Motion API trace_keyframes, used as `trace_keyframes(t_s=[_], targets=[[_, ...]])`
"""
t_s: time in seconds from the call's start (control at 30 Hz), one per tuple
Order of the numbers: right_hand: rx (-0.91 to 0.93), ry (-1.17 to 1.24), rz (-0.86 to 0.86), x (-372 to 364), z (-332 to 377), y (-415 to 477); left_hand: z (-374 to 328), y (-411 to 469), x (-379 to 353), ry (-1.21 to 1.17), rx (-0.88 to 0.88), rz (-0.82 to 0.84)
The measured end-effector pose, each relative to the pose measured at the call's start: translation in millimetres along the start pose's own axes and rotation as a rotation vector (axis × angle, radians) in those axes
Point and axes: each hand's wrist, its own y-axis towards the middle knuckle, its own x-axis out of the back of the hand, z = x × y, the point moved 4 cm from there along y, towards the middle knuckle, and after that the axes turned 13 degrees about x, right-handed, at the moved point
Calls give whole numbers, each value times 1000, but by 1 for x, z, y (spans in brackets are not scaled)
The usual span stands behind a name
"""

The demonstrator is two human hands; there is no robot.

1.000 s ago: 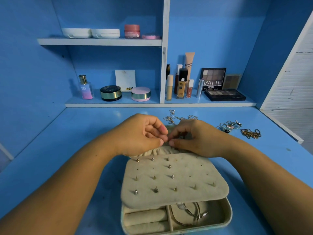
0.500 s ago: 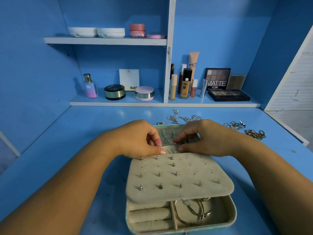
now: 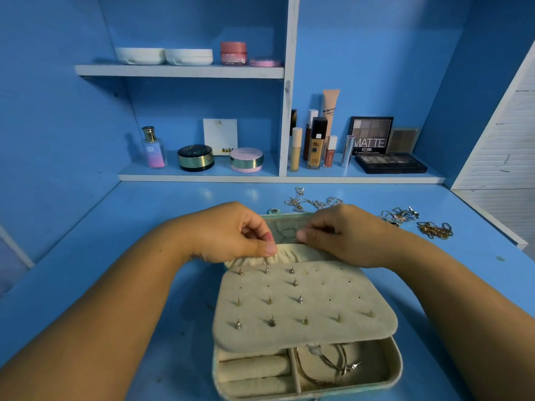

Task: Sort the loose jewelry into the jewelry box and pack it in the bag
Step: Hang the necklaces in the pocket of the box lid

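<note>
An open beige jewelry box (image 3: 396,369) sits on the blue desk, its earring panel (image 3: 318,322) studded with several earrings. Silver bangles (image 3: 333,363) lie in the right compartment beside the ring rolls (image 3: 254,369). The lid (image 3: 285,219) lies back behind the panel, with a gathered pocket (image 3: 289,251). My left hand (image 3: 228,230) pinches the pocket's elastic edge. Beside it, my right hand (image 3: 347,238) pinches a thin chain (image 3: 285,230) over the lid lining. Loose necklaces (image 3: 311,201), a tangle of charms (image 3: 401,214) and a gold chain (image 3: 434,230) lie on the desk behind.
Low shelf at the back holds a perfume bottle (image 3: 153,149), compacts (image 3: 196,157), foundation tubes (image 3: 317,143) and eyeshadow palettes (image 3: 390,163). White dishes (image 3: 165,55) and a pink jar (image 3: 233,52) stand on the upper shelf. A white slatted panel (image 3: 503,134) bounds the right side.
My hands have drawn a little apart over the lid, exposing more of its lining and the chain. My left thumb now sits on the pocket's edge.
</note>
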Motion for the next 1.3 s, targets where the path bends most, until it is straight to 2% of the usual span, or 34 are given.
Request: trace_keyframes(t_s=[0.17, 0.33, 0.43, 0.63, 0.8, 0.87, 0.93, 1.0, 1.07, 1.2, 1.3], targets=[[-24, 96, -54, 3, 1, -1, 1, 1, 0, -3, 5, 0], [-52, 154, 34, -2, 2, -1, 2, 2, 0, -17, 5, 8], [-41, 178, 10, -1, 2, -1, 2, 3, 0, -14, 7, 7], [43, 103, -11, -3, 10, 1, 4, 3, -1, -21, 23, 0], [45, 100, -13, -2, 4, 0, 4, 8, -5, 40, 43, -114], [35, 123, -84, 3, -1, 0, 4, 8, -4, 78, 41, -182], [-13, 149, -228, 13, -12, -2, 3, 7, 1, 143, 10, -277], [-101, 72, -385, 26, -30, -7, 1, 6, 4, 222, -55, -359], [-208, -49, -446, 36, -48, -13, 0, 7, 2, 276, -107, -377], [-317, -264, -303, 35, -68, -14, 5, 14, -4, 281, -75, -316], [-323, -380, -191, 26, -64, -7, 6, 17, -6, 278, -48, -290]])
